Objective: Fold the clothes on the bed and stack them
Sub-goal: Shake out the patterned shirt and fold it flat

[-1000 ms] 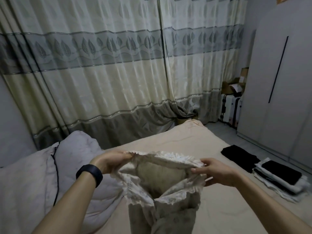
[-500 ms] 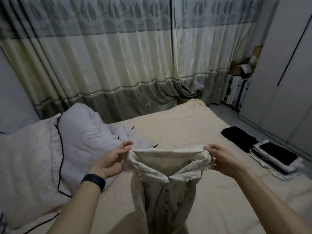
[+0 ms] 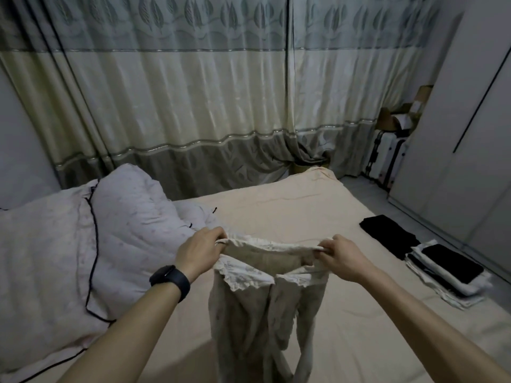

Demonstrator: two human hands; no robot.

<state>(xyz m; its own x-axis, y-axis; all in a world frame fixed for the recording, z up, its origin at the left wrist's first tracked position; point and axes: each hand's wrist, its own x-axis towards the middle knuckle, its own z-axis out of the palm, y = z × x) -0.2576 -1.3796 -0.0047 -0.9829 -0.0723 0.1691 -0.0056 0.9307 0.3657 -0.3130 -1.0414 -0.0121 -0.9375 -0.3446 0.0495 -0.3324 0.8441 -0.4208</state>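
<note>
Cream-and-grey curtains (image 3: 193, 106): drawn shut across the whole far wall, with leaf-patterned grey bands and the hem bunched at the bed's far corner.
Wardrobe (image 3: 456, 134): pale flat doors down the right side of the room.
Bed (image 3: 290, 211): peach sheet, mostly smooth, with a bare stretch directly below the hanging cloth that looks roomy enough to lay it flat.
Duvet (image 3: 55, 258): pale, piped in black, heaped along the left side of the bed.
Garment (image 3: 249, 327): pale printed piece with a frilled opening, held up by its top edge over the middle of the bed; its lower end runs out of view. It looks to be at the squaring-up stage, with no fold made yet. The next move calls for lowering it flat onto the sheet, top edge kept taut.
Suitcase (image 3: 387, 153): light-coloured, standing beside the wardrobe.
Folded stack (image 3: 448, 269): white and black pieces at the bed's right edge, well apart from the garment.
Black folded piece (image 3: 387, 234): lying alone just beyond the stack.
Left hand (image 3: 199, 251): fingers curled, pinching the left end of the top edge.
Right hand (image 3: 340, 254): likewise gripping the right end.
Wristband (image 3: 170, 279): black, on the left wrist.
</note>
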